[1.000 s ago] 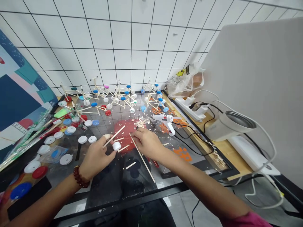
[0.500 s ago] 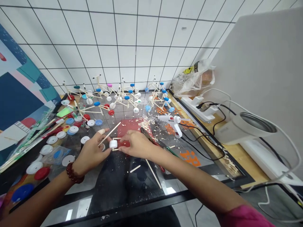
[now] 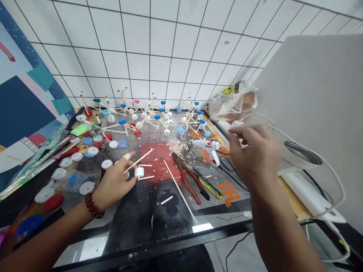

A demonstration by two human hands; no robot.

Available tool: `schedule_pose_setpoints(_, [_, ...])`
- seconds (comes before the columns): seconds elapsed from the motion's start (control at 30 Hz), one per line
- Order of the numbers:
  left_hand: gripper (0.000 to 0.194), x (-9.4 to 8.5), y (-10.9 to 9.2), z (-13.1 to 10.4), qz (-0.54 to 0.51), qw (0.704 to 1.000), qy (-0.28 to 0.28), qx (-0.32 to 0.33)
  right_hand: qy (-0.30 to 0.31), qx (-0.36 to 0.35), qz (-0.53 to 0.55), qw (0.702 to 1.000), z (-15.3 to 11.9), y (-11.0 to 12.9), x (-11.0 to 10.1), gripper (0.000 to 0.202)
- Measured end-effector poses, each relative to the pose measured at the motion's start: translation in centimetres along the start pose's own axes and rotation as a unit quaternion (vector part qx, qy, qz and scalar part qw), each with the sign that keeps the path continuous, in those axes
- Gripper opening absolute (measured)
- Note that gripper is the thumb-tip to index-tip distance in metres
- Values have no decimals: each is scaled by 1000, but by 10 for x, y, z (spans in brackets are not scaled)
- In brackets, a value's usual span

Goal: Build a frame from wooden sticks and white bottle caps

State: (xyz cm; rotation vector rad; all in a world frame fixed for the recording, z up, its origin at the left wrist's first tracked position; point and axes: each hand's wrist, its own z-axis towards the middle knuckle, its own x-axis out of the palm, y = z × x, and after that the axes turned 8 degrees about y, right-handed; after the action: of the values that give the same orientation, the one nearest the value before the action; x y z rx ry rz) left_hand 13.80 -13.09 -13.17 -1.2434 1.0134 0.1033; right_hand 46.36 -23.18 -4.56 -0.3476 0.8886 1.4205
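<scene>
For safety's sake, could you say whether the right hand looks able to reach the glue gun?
Probably yes: the right hand appears beside the glue gun, with nothing visible blocking its handle.

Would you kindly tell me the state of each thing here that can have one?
Left hand: holding stick and white cap.
Right hand: raised, blurred, contents unclear.
Glue gun: lying down, unheld.
Pliers: lying, handles spread.
Loose caps: scattered, unheld.
Stick models: assembled, standing.
White can: uncovered.
Plastic bag: crumpled.

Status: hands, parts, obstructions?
Left hand holding stick, white cap. Right hand raised right of glue gun, grip unclear. Pliers lying between hands.
</scene>
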Motion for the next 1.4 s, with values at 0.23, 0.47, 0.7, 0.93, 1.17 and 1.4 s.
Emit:
schedule_pose_setpoints(0.23, [70, 0, -3, -1, -7, 1000, -12, -5, 243, -154, 116, 951, -42, 55, 36, 20])
schedule_pose_setpoints(0.47, [77, 0, -3, -5, -41, 999, -25, 0, 433, -110, 330, 832, -21, 83, 98, 70])
schedule_pose_setpoints(0.7, [81, -9, -10, -9, -73, 995, -67, 5, 545, -189, 291, 763, -9, 83, 108, 72])
schedule_pose_setpoints(0.93, [81, -16, -4, -8, -30, 998, -58, -9, 295, -70, 233, 924, -2, 56, 78, 19])
schedule_pose_setpoints(1.17, [78, -12, -4, -8, 5, 999, -34, -23, -92, 0, 141, 986, 20, 23, 21, 17])
schedule_pose_setpoints(1.4, [75, -7, -1, -6, -6, 1000, -19, -22, 278, -167, 200, 925, -34, 65, 66, 17])
